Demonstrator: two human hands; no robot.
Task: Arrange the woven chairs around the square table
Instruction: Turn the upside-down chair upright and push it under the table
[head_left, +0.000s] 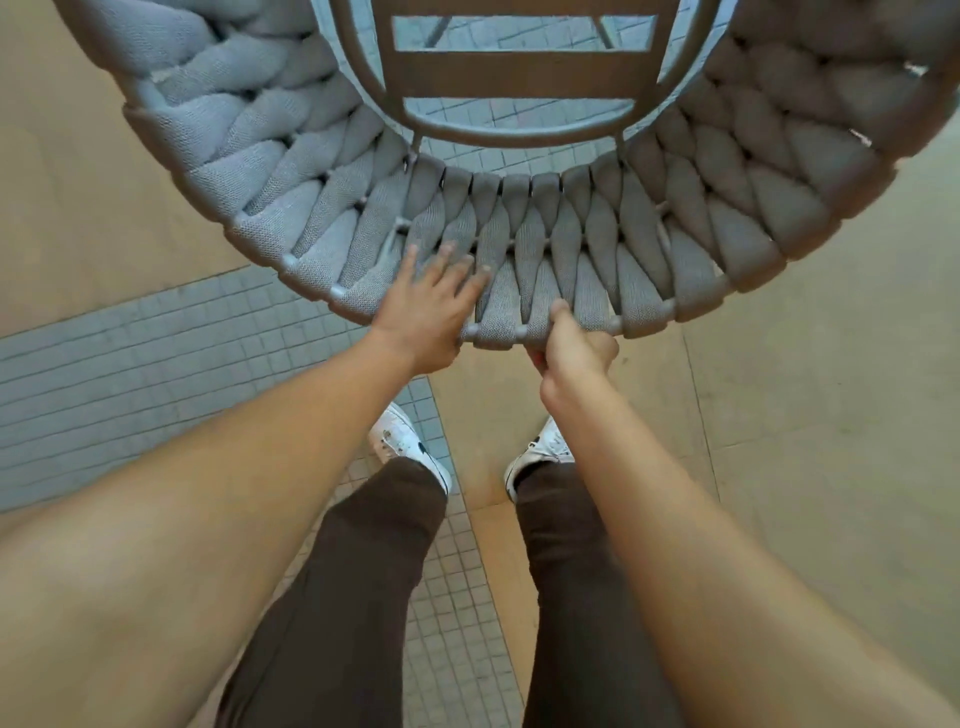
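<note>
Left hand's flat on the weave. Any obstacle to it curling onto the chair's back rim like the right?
Probably not. The left hand lies open on the woven chair just above the rim, and nothing lies between its palm and the rim. The right hand already grips the rim beside it.

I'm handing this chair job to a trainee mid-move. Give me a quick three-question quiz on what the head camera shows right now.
1. True or false: the right hand lies flat and open on the weave.
2. Multiple choice: where does the left hand rest? A) on the seat frame B) spread flat on the woven backrest near its rim C) on a trouser leg
3. Fill in: the white shoes stand where grey small-tile paving meets ____ paving.

Key:
1. False; it is curled around the backrest's rim, thumb on top.
2. B
3. Tan. The square table is not in view.
</note>
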